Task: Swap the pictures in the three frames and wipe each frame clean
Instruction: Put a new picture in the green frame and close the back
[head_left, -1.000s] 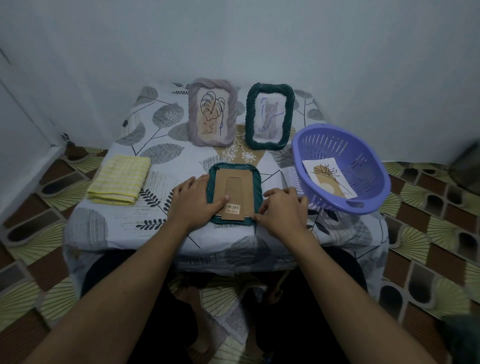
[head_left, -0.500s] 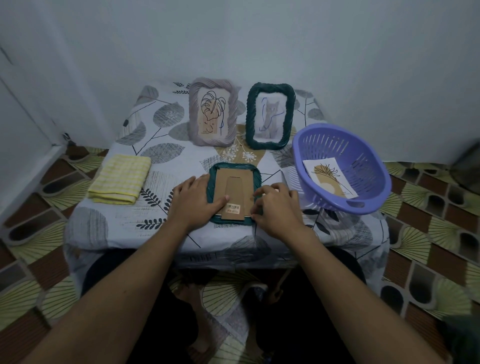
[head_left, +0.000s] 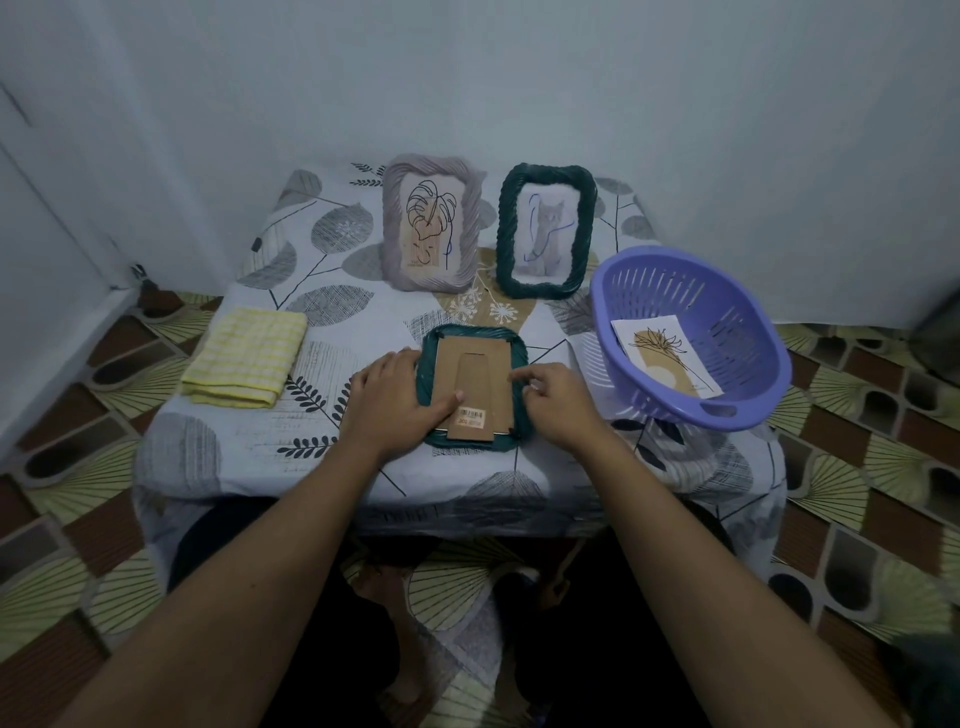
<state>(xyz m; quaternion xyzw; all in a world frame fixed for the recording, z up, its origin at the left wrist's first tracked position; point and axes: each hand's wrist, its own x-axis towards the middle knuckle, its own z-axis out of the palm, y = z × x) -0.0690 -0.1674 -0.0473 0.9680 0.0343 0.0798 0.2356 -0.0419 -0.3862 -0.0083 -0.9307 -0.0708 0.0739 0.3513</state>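
Dark green woven-edged picture frame (head_left: 471, 387) lay face-down at near-centre of leaf-print tablecloth (head_left: 332, 322), brown cardboard back (head_left: 475, 384) with barcode sticker up. Left hand (head_left: 395, 402) pressed flat on frame's left edge, fingers spread, gripping nothing. Right hand (head_left: 556, 400) at frame's right edge, fingers curled narrow, fingertips touching back board's rim. Grey ribbed frame with leaf drawing (head_left: 428, 223) and dark green frame with cat drawing (head_left: 546, 231) stood upright behind. Purple slotted plastic basket (head_left: 691, 332) at right held loose plant print (head_left: 665, 353). Folded yellow checked cloth (head_left: 244, 356) lay left.
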